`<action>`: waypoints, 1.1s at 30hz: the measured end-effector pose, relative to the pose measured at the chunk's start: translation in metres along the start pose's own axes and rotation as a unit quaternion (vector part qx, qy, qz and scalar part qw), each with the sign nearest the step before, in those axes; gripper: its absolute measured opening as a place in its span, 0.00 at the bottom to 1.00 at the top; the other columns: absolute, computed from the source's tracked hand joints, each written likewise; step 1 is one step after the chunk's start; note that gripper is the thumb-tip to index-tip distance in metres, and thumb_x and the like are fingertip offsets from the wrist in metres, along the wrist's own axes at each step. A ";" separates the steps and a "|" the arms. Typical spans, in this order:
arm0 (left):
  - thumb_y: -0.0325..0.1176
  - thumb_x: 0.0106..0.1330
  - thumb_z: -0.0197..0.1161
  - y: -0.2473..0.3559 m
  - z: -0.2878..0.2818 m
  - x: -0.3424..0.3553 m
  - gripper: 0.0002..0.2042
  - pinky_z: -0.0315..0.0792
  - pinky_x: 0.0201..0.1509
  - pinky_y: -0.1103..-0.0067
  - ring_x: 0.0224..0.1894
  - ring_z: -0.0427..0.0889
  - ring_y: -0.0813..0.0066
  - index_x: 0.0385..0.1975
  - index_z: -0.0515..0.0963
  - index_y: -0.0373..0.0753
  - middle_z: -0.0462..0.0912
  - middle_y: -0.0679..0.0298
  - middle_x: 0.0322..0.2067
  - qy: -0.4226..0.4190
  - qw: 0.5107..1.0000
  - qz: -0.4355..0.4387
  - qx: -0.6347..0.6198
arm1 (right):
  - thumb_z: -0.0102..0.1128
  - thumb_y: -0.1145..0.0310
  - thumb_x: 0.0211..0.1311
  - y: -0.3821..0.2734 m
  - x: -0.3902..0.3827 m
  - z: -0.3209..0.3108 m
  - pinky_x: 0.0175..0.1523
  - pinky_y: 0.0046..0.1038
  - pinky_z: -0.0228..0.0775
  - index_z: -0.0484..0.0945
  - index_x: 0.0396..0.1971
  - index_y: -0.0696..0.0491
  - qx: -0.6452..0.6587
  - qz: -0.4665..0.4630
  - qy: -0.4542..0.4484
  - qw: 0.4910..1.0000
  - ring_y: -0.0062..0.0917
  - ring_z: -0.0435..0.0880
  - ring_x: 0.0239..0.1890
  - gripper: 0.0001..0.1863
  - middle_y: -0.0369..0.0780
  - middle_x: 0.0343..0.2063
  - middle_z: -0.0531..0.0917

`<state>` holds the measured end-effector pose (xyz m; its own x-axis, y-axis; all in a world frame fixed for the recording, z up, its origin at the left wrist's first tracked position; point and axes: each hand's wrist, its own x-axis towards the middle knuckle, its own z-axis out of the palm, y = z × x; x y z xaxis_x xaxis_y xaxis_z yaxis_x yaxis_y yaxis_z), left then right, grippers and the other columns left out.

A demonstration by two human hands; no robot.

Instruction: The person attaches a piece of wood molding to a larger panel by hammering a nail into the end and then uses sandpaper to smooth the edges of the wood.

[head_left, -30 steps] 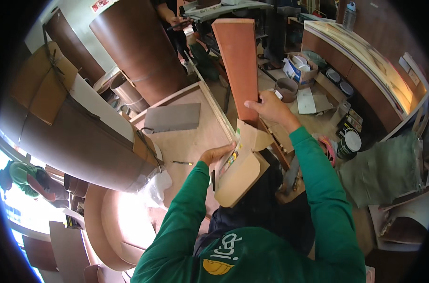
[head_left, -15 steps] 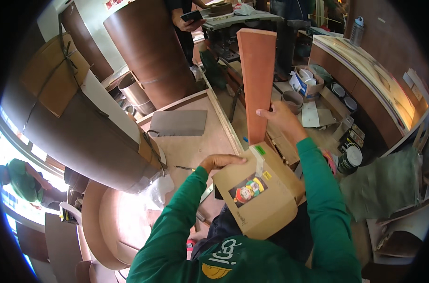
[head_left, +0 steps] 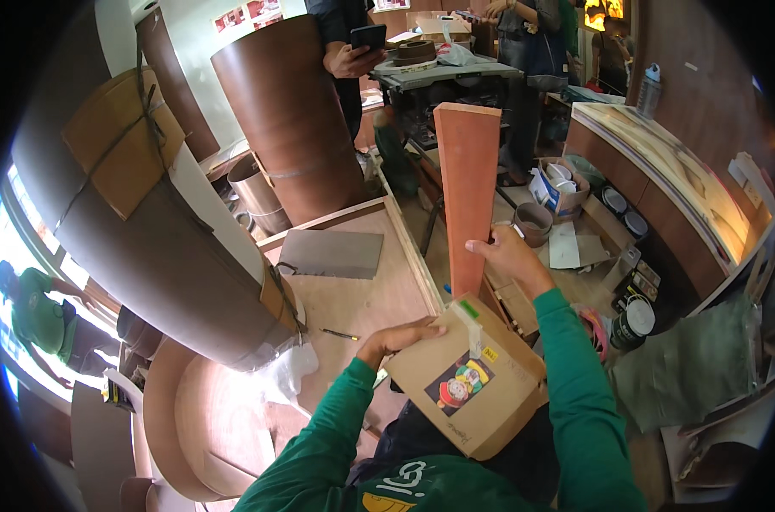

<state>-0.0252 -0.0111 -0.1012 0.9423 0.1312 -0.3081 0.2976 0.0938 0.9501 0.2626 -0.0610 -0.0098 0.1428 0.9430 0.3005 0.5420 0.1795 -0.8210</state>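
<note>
My right hand [head_left: 517,256] grips a long reddish-brown wooden board [head_left: 470,179] by its right edge, thumb on the near face and the other fingers hidden behind. The board stands nearly upright, its lower end hidden behind a brown cardboard box [head_left: 426,375]. This box has a cartoon picture and pieces of tape on its face, and it leans over my lap. Across the box's upper left corner lies my left hand [head_left: 400,340], holding it. A pencil-like black and yellow stick [head_left: 339,334] lies on the wooden panel left of that hand.
A framed plywood panel [head_left: 353,294] bears a grey-brown sheet [head_left: 332,254]. Large rolled sheets [head_left: 276,111] stand at left. Cans [head_left: 635,320] and a carton [head_left: 560,192] crowd the right floor. A person's hand [head_left: 353,61] holds a phone; another person [head_left: 42,316] is far left.
The view has tilted up, so the surroundings sit lower in the picture. Both hands keep their hold on the board and box. The far-left person has changed posture.
</note>
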 end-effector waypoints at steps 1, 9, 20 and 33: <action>0.58 0.75 0.58 -0.009 0.003 -0.004 0.41 0.73 0.65 0.71 0.64 0.74 0.69 0.76 0.55 0.33 0.73 0.55 0.65 0.008 1.000 -0.004 -0.019 | 0.67 0.59 0.65 0.000 0.000 0.000 0.46 0.33 0.77 0.84 0.48 0.64 0.002 -0.004 0.002 1.000 0.30 0.87 0.36 0.22 0.48 0.37 0.90; 0.56 0.72 0.62 -0.079 0.032 -0.022 0.46 0.71 0.69 0.70 0.69 0.72 0.65 0.79 0.47 0.37 0.70 0.54 0.69 0.024 0.976 -0.067 -0.206 | 0.66 0.60 0.66 0.001 -0.003 -0.007 0.48 0.33 0.77 0.83 0.50 0.63 0.019 0.005 0.014 1.000 0.30 0.87 0.38 0.22 0.47 0.39 0.90; 0.58 0.69 0.65 -0.073 0.034 -0.030 0.48 0.64 0.73 0.65 0.74 0.62 0.61 0.80 0.46 0.40 0.61 0.55 0.73 0.042 0.984 -0.038 -0.167 | 0.66 0.58 0.65 -0.005 0.009 -0.013 0.46 0.33 0.77 0.83 0.48 0.65 0.010 0.037 0.054 0.998 0.31 0.87 0.37 0.24 0.48 0.37 0.89; 0.60 0.66 0.68 -0.052 0.015 -0.046 0.56 0.50 0.80 0.66 0.78 0.55 0.56 0.80 0.39 0.34 0.55 0.47 0.75 0.086 0.996 0.004 -0.006 | 0.66 0.62 0.67 0.015 0.004 -0.041 0.54 0.31 0.76 0.82 0.54 0.62 0.070 0.051 0.018 0.996 0.26 0.86 0.46 0.23 0.43 0.46 0.89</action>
<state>-0.0817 -0.0365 -0.1356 0.9040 0.2998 -0.3048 0.2869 0.1032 0.9524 0.3055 -0.0665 -0.0010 0.2226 0.9478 0.2284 0.4037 0.1236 -0.9065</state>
